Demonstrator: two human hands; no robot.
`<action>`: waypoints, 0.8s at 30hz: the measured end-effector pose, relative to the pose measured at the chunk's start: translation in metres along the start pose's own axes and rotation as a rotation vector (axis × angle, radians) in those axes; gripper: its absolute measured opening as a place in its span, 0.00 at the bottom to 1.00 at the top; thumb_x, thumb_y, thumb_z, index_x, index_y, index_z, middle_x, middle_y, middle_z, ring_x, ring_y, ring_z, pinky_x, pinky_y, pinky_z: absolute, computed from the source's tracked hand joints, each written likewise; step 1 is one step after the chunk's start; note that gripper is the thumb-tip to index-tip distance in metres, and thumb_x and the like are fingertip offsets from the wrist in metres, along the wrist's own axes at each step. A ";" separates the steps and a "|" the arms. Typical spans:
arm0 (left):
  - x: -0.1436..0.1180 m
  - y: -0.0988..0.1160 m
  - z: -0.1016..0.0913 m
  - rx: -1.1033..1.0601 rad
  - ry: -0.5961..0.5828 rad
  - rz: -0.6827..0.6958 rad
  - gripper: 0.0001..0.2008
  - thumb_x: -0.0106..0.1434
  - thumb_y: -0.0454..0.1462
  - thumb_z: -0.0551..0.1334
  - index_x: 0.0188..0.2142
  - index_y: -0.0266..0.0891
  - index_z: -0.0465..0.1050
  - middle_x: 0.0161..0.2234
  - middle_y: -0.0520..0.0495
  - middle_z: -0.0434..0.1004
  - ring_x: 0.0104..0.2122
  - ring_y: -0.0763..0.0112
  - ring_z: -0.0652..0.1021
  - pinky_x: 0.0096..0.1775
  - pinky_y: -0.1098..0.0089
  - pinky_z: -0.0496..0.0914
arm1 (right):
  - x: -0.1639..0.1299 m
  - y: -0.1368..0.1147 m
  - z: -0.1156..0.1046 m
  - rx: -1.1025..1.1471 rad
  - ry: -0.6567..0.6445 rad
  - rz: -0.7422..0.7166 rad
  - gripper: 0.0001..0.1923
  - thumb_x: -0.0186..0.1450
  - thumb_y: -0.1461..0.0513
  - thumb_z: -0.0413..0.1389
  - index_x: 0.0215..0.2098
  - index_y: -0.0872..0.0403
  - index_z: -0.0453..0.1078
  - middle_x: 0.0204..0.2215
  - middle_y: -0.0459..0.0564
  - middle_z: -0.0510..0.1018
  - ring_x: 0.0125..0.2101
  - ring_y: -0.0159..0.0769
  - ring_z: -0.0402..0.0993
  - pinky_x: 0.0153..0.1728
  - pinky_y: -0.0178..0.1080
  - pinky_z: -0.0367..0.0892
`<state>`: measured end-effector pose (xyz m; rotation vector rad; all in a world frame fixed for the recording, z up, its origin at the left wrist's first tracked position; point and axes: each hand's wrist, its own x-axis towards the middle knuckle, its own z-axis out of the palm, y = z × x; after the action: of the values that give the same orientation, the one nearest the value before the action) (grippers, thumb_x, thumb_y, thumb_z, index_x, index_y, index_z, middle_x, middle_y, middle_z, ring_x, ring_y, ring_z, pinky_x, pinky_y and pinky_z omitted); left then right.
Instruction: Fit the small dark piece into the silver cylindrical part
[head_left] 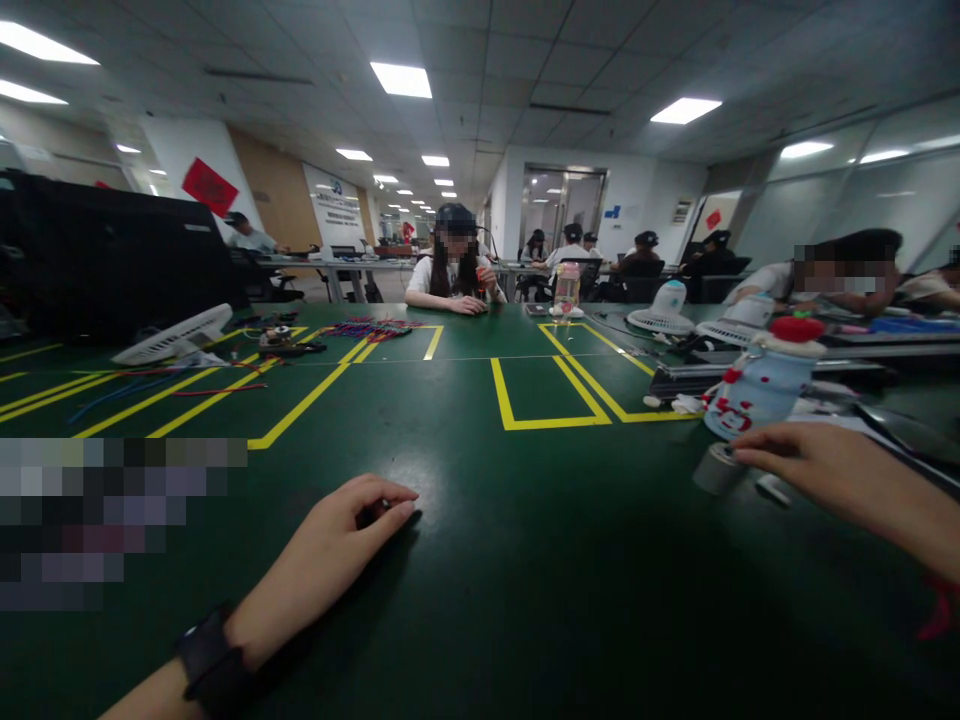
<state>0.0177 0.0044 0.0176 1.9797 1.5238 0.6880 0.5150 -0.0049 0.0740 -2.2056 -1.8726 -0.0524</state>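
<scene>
The head view looks across a green table (pixel 480 560) marked with yellow tape boxes.

At lower centre the left hand (pixel 337 545) rests on the table, its fingers curled loosely inward over something small and dark under the fingertips. What that is cannot be told, nor whether the hand really grips it. A black wristband (pixel 212 660) sits on that wrist.

At the right edge the right hand (pixel 832 475) lies flat and mostly open, its fingertips touching a small grey tape roll (pixel 716 468) on the table. The fingers are on the roll, not closed around it. Just behind stands a white bottle (pixel 761 385) with a red cap and red print, and beside it a flat dark tray (pixel 750 372).

In the upper left of the table lie a white fan (pixel 176 335) and loose red and blue wires (pixel 371 328); a second fan (pixel 664 310) stands at upper right.

A person (pixel 454 270) sits across the table at upper centre, with others at desks behind and at the right.

As for progress, nothing looks assembled or taped near the hands: the roll is only touched, not lifted, and the wires are well apart from both hands. The work seems to be at its start.
</scene>
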 end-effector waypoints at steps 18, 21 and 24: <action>-0.002 0.001 -0.002 0.008 -0.009 0.024 0.17 0.63 0.50 0.55 0.40 0.46 0.77 0.41 0.48 0.78 0.42 0.58 0.76 0.43 0.61 0.70 | -0.001 -0.004 0.005 0.087 0.055 0.128 0.23 0.59 0.44 0.52 0.36 0.51 0.78 0.33 0.55 0.80 0.31 0.43 0.75 0.31 0.41 0.61; -0.002 0.002 -0.002 0.001 -0.011 0.020 0.18 0.63 0.51 0.55 0.40 0.46 0.77 0.42 0.47 0.77 0.42 0.57 0.76 0.44 0.60 0.69 | 0.001 -0.001 0.009 0.104 0.037 0.090 0.23 0.58 0.44 0.53 0.34 0.51 0.79 0.32 0.55 0.80 0.31 0.44 0.75 0.32 0.43 0.63; -0.002 0.003 -0.002 -0.007 -0.010 0.024 0.17 0.63 0.51 0.55 0.40 0.47 0.77 0.41 0.48 0.78 0.42 0.58 0.76 0.44 0.60 0.69 | 0.000 0.006 0.016 0.209 0.021 0.014 0.20 0.58 0.48 0.55 0.39 0.50 0.78 0.37 0.56 0.80 0.35 0.46 0.76 0.35 0.43 0.64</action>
<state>0.0179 0.0018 0.0210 1.9964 1.4919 0.6918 0.5185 -0.0023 0.0579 -2.0689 -1.7634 0.1166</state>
